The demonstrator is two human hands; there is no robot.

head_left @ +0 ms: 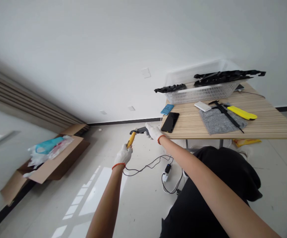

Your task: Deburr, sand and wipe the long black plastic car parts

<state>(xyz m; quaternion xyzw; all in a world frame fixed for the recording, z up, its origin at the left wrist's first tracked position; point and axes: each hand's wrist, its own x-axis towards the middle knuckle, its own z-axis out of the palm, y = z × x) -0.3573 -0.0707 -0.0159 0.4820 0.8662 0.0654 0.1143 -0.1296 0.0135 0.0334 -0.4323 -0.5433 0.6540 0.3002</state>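
Observation:
My left hand (123,155), in a white knit glove with an orange cuff, is closed around a yellow-handled tool (131,140). The tool's upper end meets a dark plastic part (140,130) above the floor, left of the table; whether it cuts or only touches cannot be made out. Gripping the other end of that part is my right hand (154,131), gloved the same way. A black cable (148,165) runs from near my left hand across the floor. A black phone (170,122) lies on the table corner beside my right hand.
A wooden table (188,129) bears a white basket (200,96) of black plastic parts, a blue pack (167,109), a white block (202,106), a black caliper (227,115) and a yellow-handled item (242,113). An open carton (56,162) stands left; a power strip (165,177) lies below.

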